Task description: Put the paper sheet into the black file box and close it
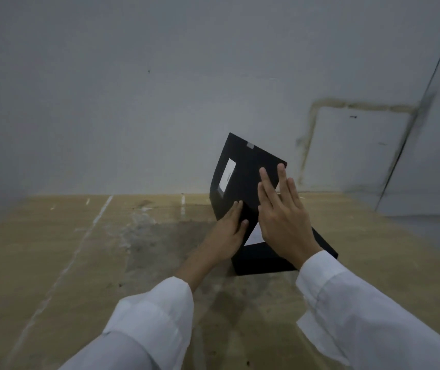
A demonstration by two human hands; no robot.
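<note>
One camera sits on the person's head. It looks forward and down. The wall [133,89] fills the picture toward 12 o'clock, the table [53,249] toward 6 o'clock. The left sleeve [149,316] shows at 7 o'clock, the right sleeve [360,316] at 5 o'clock. The left hand [225,236] and right hand [282,220] are close, toward 5 o'clock.

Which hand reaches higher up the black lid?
The right hand; its straight fingers lie near the top corner of the lid. The left hand sits lower.
</note>
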